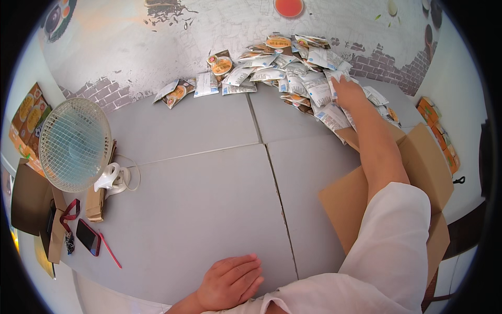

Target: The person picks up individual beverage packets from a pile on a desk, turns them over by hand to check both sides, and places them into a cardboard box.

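Note:
My right hand reaches over a large heap of flat printed packets, white on one side, brown and orange on the other. Its fingers are on a white packet at the heap's right part; whether they grip it cannot be told. My left hand rests near the front edge of the grey table, fingers close together and slightly curled, with nothing seen in it. Under my right arm stands an open cardboard box with its flaps spread; its inside is mostly hidden by the arm and sleeve.
At the left stand a white clip fan, folded cardboard and an open dark box. A phone, a red pen and keys on a red lanyard lie near them. Orange cartons stand beyond the right edge.

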A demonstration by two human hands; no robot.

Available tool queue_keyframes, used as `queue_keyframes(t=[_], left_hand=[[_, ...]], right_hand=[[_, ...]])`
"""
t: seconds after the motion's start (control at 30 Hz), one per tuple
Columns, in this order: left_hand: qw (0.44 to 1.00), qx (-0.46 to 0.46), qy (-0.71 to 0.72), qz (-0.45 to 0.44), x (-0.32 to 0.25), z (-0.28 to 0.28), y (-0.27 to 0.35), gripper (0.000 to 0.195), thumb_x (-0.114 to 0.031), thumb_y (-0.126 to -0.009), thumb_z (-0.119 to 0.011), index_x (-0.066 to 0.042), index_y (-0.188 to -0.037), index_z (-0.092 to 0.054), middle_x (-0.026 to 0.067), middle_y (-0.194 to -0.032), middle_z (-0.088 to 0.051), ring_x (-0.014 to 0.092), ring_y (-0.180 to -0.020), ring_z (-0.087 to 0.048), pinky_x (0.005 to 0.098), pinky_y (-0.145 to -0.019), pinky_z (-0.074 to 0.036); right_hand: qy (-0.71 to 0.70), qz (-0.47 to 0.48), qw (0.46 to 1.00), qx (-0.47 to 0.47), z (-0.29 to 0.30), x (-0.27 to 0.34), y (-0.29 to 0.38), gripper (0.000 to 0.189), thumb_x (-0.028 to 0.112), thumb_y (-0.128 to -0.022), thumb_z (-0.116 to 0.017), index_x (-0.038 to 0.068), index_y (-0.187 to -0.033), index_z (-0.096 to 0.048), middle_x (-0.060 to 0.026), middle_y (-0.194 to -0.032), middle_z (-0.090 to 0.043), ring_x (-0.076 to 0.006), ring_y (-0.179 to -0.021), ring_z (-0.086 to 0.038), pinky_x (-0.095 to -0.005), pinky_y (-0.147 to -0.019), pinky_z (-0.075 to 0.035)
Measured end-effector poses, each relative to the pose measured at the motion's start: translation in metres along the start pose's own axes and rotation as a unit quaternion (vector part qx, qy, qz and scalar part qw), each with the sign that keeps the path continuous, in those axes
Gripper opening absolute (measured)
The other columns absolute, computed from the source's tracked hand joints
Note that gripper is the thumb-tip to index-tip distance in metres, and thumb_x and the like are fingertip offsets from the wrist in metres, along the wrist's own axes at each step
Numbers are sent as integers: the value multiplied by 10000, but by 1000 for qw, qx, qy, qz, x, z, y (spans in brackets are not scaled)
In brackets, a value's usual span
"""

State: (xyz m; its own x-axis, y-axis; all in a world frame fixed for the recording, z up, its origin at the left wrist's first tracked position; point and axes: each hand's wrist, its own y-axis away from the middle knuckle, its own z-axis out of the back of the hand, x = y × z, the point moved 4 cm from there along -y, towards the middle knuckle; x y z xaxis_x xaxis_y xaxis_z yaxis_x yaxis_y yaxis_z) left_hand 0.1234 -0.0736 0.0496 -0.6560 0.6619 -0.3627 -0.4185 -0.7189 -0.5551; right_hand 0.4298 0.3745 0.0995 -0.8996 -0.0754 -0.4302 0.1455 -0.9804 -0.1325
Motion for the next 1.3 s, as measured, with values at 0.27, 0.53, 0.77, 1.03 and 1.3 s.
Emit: queue_keyframes(t=[0.27,0.53,0.77,1.03,1.3], left_hand=[[999,-4,39,15,3,-4,6,127,-131,-797,-739,-49,-889,-710,56,-1003,-704,204,-1021,-658,323,-763,-546],[994,-64,86,16,1,-1,6,152,-92,-836,-689,-22,-970,-698,114,-1129,-670,265,-1077,-642,365,-846,-543],[810,-450,297,233,41,40,23,461,-304,-1013,-488,-2,-1360,-451,156,-1374,-519,301,-1255,-529,458,-1019,-452],[703,-265,560,349,72,88,66,521,-298,-981,-576,44,-1348,-436,124,-1258,-593,191,-1076,-623,333,-892,-517],[605,-413,598,325,93,74,50,392,-246,-1006,-513,-2,-1307,-453,98,-1216,-597,195,-1062,-627,354,-913,-546]], right_hand=[[-165,2,976,-145,50,-12,8,279,233,-900,-533,45,-1096,-599,-217,-1006,-665,-351,-979,-642,-469,-809,-518],[-635,101,757,-118,126,64,36,313,304,-931,-556,15,-1042,-608,-63,-962,-658,-160,-831,-613,-314,-752,-489],[-854,216,405,244,185,231,148,267,202,-885,-626,7,-1066,-651,-86,-1007,-690,-135,-852,-670,-303,-758,-561],[-824,309,275,387,171,346,245,347,333,-900,-643,5,-1010,-675,-86,-964,-700,-167,-832,-669,-310,-753,-549],[-873,290,148,362,150,358,263,499,415,-926,-613,39,-1251,-562,-83,-1162,-644,-176,-1069,-602,-372,-930,-469]])
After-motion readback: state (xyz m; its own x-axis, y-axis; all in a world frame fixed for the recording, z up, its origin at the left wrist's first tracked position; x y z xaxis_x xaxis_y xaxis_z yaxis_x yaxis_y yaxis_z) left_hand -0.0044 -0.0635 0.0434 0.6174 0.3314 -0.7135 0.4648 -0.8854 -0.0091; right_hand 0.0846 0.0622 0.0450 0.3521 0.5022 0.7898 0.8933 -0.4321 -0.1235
